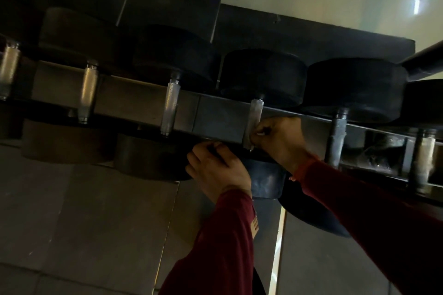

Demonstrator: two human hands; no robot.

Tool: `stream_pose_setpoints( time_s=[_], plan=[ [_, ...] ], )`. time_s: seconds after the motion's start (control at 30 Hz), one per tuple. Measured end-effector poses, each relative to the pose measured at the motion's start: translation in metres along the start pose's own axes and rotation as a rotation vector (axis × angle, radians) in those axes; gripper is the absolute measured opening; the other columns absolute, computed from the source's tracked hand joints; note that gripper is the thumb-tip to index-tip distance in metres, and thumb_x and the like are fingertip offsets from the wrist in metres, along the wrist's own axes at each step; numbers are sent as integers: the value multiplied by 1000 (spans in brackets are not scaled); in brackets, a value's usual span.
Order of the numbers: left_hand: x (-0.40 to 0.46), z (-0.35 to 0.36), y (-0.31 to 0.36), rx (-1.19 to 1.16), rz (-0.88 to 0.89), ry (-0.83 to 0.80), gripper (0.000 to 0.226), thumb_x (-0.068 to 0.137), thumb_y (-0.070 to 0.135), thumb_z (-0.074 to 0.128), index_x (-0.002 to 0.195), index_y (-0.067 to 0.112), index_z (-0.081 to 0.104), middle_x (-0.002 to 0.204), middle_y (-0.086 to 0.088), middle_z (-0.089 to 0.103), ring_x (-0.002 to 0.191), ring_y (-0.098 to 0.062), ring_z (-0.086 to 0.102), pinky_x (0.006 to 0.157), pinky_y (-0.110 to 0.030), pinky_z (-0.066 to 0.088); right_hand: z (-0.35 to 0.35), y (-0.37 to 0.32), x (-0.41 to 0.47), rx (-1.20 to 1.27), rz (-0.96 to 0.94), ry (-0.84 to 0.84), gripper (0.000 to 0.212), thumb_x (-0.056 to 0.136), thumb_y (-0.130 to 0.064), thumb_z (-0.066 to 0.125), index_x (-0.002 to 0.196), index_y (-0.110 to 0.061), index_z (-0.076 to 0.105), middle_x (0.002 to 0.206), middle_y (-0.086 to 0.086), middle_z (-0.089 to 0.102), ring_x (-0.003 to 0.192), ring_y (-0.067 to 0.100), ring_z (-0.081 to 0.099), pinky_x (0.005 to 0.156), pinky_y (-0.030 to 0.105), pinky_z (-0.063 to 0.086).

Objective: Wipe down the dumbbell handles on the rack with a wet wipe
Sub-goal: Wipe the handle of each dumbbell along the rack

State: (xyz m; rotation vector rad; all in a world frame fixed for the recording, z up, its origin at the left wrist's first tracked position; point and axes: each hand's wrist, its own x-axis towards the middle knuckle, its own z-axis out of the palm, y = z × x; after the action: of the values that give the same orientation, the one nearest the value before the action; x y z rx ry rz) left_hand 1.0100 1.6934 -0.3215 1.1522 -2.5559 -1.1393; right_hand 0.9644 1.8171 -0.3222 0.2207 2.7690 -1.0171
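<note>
A row of black dumbbells with knurled metal handles lies across a metal rack (215, 112). My right hand (278, 139) is curled around the lower part of one handle (255, 112) near the middle, with a small white wet wipe (261, 132) showing between its fingers. My left hand (215, 167) grips the near head (263, 182) of that same dumbbell from the left, fingers curled over its top edge. Other handles (170, 105) (87, 91) (338, 132) stand untouched to either side.
The rack's far rail carries the large black dumbbell heads (261, 76). A dark diagonal rack bar (422, 64) crosses the upper right. Grey floor tiles (84, 223) lie below the rack. The scene is dim.
</note>
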Motion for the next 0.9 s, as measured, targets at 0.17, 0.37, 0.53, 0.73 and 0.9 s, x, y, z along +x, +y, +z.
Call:
stream_pose_setpoints(
  time_s=[0.17,0.37,0.53,0.73,0.9],
  plan=[
    [0,-1,-1,-1,-2,-22,26,87,30,50,99,10,61,103,-10,58,89,-16,37,80,-27,24,15,3,10,116,115,353,9,74,-14,81,67,-13,76,63,-1,71,56,10,65,59,26,52],
    [0,-2,-2,3,-2,-35,27,87,32,48,101,11,60,103,-8,56,90,-14,34,82,-28,26,19,0,26,405,467,542,13,72,-27,86,80,-19,79,71,-11,71,65,-2,63,66,8,47],
    [1,-2,0,15,8,-54,28,87,32,48,100,10,59,104,-11,57,93,-28,46,82,-34,32,28,5,39,895,767,466,17,75,-12,81,65,-17,68,61,-8,69,65,7,68,70,29,56],
    [1,-2,-3,43,16,-69,28,89,35,47,102,12,57,104,-10,56,92,-26,46,83,-41,39,23,12,48,1007,886,378,22,77,-8,78,67,-16,61,66,0,70,68,17,69,64,29,58],
    [1,-1,-2,47,13,-68,28,87,35,47,100,12,57,104,-12,56,92,-28,46,83,-41,38,28,3,40,728,805,515,21,59,-30,88,63,-17,72,65,-8,73,70,10,72,69,27,58]
  ],
)
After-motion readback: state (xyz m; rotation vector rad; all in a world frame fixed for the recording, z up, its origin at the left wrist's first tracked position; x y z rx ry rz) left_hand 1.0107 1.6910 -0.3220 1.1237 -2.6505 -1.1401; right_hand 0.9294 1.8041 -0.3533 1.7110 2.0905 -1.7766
